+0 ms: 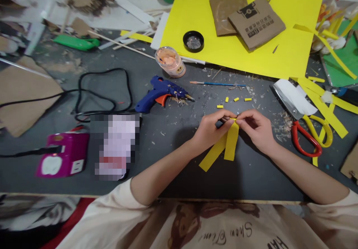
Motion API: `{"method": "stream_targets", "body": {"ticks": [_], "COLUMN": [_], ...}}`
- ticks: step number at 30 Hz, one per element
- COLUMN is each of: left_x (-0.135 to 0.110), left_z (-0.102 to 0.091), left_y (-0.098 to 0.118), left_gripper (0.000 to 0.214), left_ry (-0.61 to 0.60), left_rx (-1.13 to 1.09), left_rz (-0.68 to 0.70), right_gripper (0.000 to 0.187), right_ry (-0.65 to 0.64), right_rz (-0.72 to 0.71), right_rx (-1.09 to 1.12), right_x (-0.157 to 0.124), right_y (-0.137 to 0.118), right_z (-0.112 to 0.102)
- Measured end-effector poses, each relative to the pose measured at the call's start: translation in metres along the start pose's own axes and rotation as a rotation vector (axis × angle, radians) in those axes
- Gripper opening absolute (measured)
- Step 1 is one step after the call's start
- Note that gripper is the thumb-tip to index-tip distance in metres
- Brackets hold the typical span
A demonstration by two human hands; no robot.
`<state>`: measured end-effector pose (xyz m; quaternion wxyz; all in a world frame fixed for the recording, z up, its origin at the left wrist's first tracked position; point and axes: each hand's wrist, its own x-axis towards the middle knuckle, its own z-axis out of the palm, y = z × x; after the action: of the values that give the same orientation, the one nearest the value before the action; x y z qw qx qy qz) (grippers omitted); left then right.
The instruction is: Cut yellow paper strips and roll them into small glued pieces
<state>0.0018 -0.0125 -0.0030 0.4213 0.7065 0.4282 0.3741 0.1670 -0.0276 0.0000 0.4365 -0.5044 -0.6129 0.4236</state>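
Both hands meet over the dark table, fingertips pinched together. My left hand (214, 127) and my right hand (256, 127) grip the upper end of a yellow paper strip (232, 142), whose lower part hangs toward me. A second yellow strip (214, 153) slants down to the left beneath my left hand; whether it is held too, I cannot tell. Just beyond my fingers lie several small yellow paper rolls (236, 99). The exact edge between the fingertips is hidden.
A blue glue gun (162, 92) lies left of my hands, near an open jar (170, 62) and a paintbrush (218, 84). Scissors (296, 118) and yellow strips (321, 103) are at right. Cardboard pieces (257, 23) rest on a yellow sheet (293, 51). A phone (119, 144) and magenta box (65, 152) sit left.
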Motion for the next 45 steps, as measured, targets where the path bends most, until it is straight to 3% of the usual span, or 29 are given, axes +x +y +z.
{"method": "stream_targets", "body": {"ticks": [6,13,22,30,38,45], "left_x": [-0.0019,-0.0023,-0.0038,-0.0023,-0.0039,-0.0034], "left_z": [0.0000,-0.0001,0.0011,0.0003,0.0014,0.0005], "left_y": [-0.0006,0.0004,0.0014,0.0000,-0.0014,0.0012], "left_gripper": [0.012,0.012,0.010,0.012,0.013,0.012], "left_ry": [-0.006,0.040,0.031,0.066,0.090,0.043], "left_rx": [0.032,0.055,-0.033,0.021,0.123,0.049], "left_rz": [-0.010,0.031,-0.051,0.104,0.222,0.051], "right_gripper": [0.004,0.014,0.022,0.024,0.020,0.018], "right_ry": [0.006,-0.046,-0.058,-0.086,-0.122,-0.101], "right_rz": [0.025,0.140,0.140,0.143,0.041,0.055], "right_rx": [-0.033,0.084,0.060,0.095,-0.116,-0.125], "right_x": [-0.0019,0.0009,0.0016,-0.0009,-0.0010,-0.0004], "right_y": [0.0014,-0.0002,-0.0028,-0.0033,-0.0020,0.0003], "right_z": [0.0017,0.0013,0.0002,-0.0005,-0.0025,-0.0016]}}
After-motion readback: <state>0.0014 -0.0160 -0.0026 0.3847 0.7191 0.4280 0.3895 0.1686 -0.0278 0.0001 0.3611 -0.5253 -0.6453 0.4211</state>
